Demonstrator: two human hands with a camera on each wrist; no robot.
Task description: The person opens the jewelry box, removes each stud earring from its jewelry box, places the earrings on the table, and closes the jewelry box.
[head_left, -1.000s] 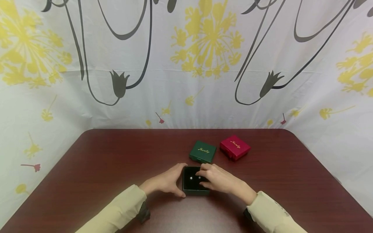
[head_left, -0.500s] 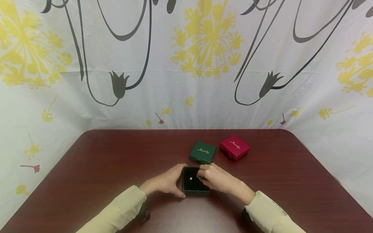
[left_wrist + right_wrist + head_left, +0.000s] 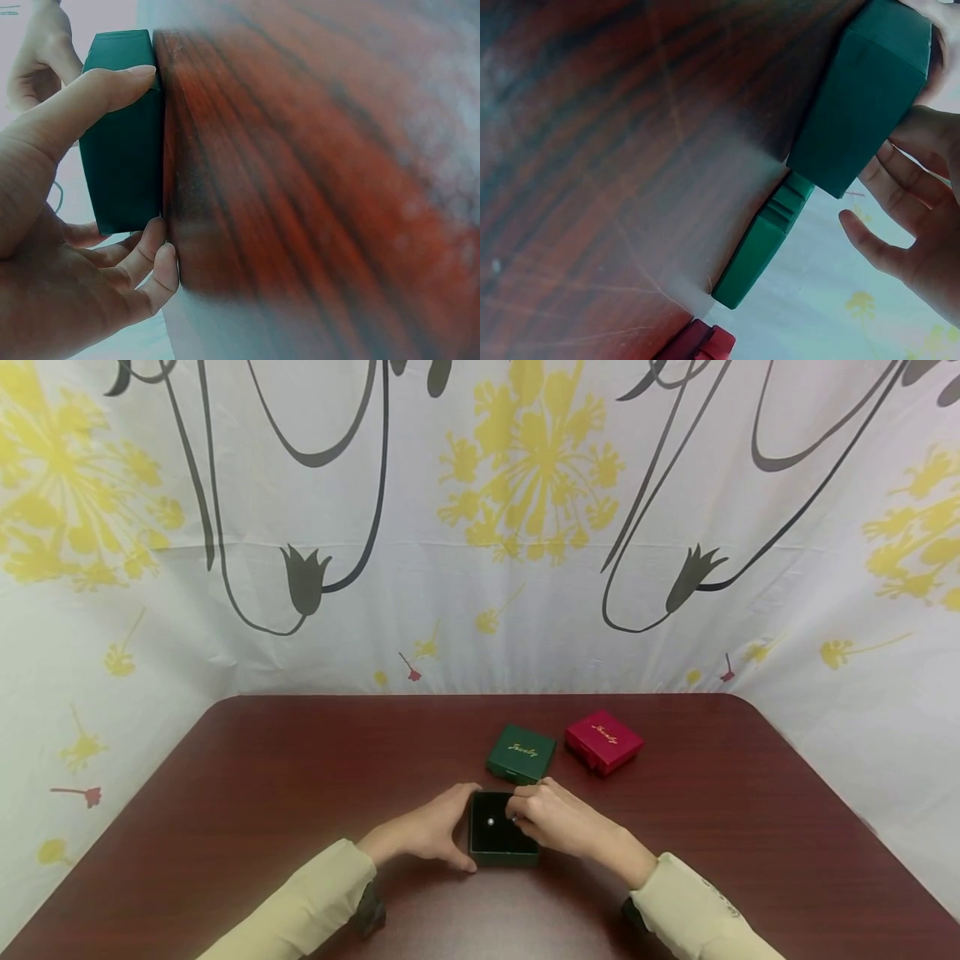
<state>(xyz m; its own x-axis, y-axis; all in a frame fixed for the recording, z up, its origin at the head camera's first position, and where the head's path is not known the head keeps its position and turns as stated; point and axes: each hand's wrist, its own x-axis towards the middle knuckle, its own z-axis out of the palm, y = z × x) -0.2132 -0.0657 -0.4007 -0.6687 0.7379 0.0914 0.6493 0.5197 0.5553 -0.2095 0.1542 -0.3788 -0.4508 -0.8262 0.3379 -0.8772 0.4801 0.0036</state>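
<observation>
An open dark green jewelry box (image 3: 505, 860) with a black insert stands on the table in the head view. My left hand (image 3: 429, 825) grips its left side, thumb at the front corner and fingers at the back, as the left wrist view also shows. A stud earring with a pale round head (image 3: 491, 822) sits in the left half of the insert. Over the right half, my right hand (image 3: 561, 820) pinches a second stud earring, mostly hidden by the fingertips. In the right wrist view the box's green side wall (image 3: 859, 112) blocks those fingertips.
Just behind the box lies a flat green piece (image 3: 521, 753) lettered "Jewelry". To its right is a red box (image 3: 604, 742) with the same lettering. The dark red wooden table (image 3: 300, 760) reaches back to a patterned curtain (image 3: 420, 610).
The right hand's fingers have closed together on the right earring, which showed between them a second ago. The left hand and the box have stayed in place.
</observation>
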